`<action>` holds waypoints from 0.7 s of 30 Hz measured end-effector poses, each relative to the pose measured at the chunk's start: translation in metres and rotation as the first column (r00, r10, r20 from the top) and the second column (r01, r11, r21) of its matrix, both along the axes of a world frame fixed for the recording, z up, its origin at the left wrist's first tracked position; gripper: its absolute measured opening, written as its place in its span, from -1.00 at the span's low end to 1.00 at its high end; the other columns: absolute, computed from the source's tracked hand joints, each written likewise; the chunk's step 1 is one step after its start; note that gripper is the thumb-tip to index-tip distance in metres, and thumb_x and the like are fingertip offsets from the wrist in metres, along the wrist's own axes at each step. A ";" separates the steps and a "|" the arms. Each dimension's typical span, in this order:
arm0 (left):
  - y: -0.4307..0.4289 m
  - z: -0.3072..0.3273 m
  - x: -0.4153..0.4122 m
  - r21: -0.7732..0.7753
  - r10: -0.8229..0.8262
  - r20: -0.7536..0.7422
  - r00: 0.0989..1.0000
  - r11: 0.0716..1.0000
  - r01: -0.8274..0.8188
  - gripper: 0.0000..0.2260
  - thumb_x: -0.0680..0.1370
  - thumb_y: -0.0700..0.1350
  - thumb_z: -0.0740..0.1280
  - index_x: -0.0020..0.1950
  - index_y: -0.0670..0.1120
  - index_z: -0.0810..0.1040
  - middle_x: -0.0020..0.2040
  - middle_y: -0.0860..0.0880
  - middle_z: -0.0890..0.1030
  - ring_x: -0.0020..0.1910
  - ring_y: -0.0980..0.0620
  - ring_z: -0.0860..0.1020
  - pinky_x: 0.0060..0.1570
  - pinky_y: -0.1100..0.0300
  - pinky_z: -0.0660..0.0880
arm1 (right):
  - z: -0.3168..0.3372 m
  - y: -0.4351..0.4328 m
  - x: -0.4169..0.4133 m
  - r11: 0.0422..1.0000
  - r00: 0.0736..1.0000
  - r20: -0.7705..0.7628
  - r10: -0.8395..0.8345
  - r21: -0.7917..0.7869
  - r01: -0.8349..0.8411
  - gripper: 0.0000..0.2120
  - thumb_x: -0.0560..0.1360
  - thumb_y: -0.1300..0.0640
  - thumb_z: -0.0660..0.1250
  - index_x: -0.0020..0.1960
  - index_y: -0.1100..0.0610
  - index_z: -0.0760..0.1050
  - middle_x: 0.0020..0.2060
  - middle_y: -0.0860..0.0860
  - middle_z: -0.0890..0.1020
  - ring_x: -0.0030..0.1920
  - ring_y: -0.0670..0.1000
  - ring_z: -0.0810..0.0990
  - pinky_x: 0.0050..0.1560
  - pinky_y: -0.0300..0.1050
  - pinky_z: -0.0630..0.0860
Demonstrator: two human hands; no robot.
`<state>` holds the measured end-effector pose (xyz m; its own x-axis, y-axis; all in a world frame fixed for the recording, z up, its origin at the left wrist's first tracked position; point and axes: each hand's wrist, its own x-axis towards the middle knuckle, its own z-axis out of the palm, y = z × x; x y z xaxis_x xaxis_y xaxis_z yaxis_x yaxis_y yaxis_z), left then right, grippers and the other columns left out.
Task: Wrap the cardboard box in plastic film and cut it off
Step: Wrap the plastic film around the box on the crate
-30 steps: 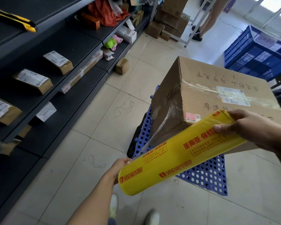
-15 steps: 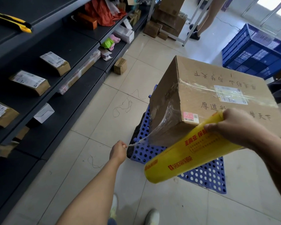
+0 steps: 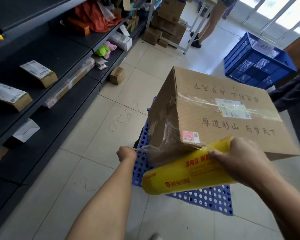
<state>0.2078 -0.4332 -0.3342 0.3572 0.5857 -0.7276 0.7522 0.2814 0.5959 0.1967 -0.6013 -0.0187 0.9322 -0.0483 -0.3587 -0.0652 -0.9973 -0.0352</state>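
Down on the pale tiled floor (image 3: 87,141), a blue perforated stand (image 3: 206,198) carries the cardboard box (image 3: 223,125), which already has clear film across its top and left end. Dark shelving (image 3: 47,54) runs along the left with small labelled parcels (image 3: 40,72) on it. At the far end there are stacked cartons (image 3: 168,23) and another person's legs (image 3: 208,23), and a blue crate (image 3: 256,63) sits far right.

The right hand (image 3: 239,156) is curled over the far end of the yellow film roll (image 3: 185,179), which lies against the box's near bottom edge. The left hand (image 3: 126,153) is fisted round a bunched strand of plastic film (image 3: 145,149), pulled taut from the box's near left corner.

A second ago the left hand was propping the roll's near end and the film hung as a broad sheet. It has since let go of the roll and gathered the film into that tight strand. The roll now sits closer in against the box.
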 end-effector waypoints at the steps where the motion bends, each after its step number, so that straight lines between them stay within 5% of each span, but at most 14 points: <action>1: -0.002 -0.002 0.006 -0.030 0.012 0.007 1.000 0.999 -0.012 -0.76 0.58 -0.31 0.15 0.11 -0.34 0.57 0.08 -0.24 0.60 -0.13 -0.18 0.61 -0.12 0.08 0.59 | -0.003 -0.002 0.000 1.000 1.000 -0.010 -0.010 0.005 0.010 -0.69 0.47 -0.08 0.35 -0.22 0.16 0.44 -0.24 0.07 0.55 -0.25 0.05 0.57 -0.19 0.03 0.62; 10: -0.031 -0.017 0.043 -0.196 0.068 0.087 0.994 0.979 -0.050 -0.80 0.55 -0.33 0.13 -0.14 -0.12 0.47 0.04 -0.19 0.58 -0.05 -0.20 0.57 -0.11 0.04 0.55 | -0.027 -0.009 0.009 0.996 0.995 -0.035 -0.094 -0.004 0.093 -0.65 0.43 -0.11 0.39 -0.27 0.17 0.49 -0.29 0.07 0.56 -0.25 0.05 0.55 -0.13 0.07 0.59; 13: -0.038 -0.017 0.046 -0.314 0.146 0.115 0.983 0.944 -0.103 -0.73 0.54 -0.37 0.12 -0.23 -0.08 0.48 -0.05 -0.20 0.58 -0.28 -0.07 0.50 -0.26 0.11 0.51 | -0.029 -0.009 0.012 0.995 0.995 -0.023 -0.098 -0.004 0.098 -0.63 0.42 -0.12 0.39 -0.30 0.18 0.49 -0.31 0.08 0.56 -0.27 0.05 0.54 -0.14 0.08 0.58; 18: -0.034 -0.005 0.028 -0.561 0.290 0.255 0.922 0.822 -0.103 -0.73 0.56 -0.41 0.19 0.15 -0.09 0.40 -0.04 -0.12 0.58 -0.05 -0.04 0.55 -0.05 0.15 0.53 | -0.031 -0.007 0.013 0.990 0.991 -0.014 -0.134 0.034 0.134 -0.58 0.41 -0.11 0.41 -0.32 0.25 0.47 -0.32 0.14 0.54 -0.29 0.10 0.53 -0.19 0.09 0.57; 21: -0.033 0.000 0.021 -0.549 0.215 0.310 0.926 0.836 -0.010 -0.72 0.53 -0.46 0.18 0.13 -0.14 0.38 0.11 -0.14 0.55 0.09 -0.08 0.52 0.02 0.13 0.53 | -0.030 -0.004 0.014 0.989 0.990 -0.022 -0.143 0.045 0.143 -0.56 0.41 -0.08 0.42 -0.34 0.30 0.46 -0.35 0.18 0.54 -0.31 0.13 0.53 -0.24 0.05 0.51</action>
<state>0.2291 -0.4659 -0.3340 0.5994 0.1984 -0.7755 0.4688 0.6983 0.5410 0.2102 -0.6052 -0.0490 0.9099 -0.1633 -0.3814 -0.2081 -0.9749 -0.0790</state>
